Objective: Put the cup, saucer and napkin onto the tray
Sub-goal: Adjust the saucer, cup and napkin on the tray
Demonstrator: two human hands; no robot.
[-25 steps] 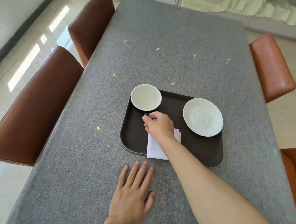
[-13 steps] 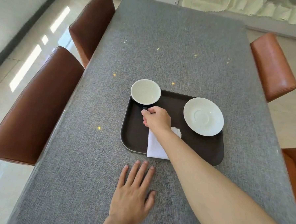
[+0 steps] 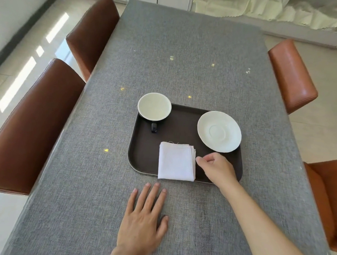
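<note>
A dark tray (image 3: 183, 126) is set on a grey table (image 3: 187, 50), with the cup (image 3: 154, 106) at its far left corner, the saucer (image 3: 219, 131) at its far right and the folded napkin (image 3: 176, 161) at its near edge. The right hand (image 3: 217, 167) is held loosely curled just beside the napkin's right edge, while the left hand (image 3: 143, 221) is laid flat on the table, near the tray.

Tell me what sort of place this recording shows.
Probably a home dining room: a long table under grey cloth, leather chairs along both sides, and a tray with cup and saucer.

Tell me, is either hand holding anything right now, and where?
Nothing is held. The right hand hovers loosely curled beside the napkin; the left hand lies flat on the table.
</note>
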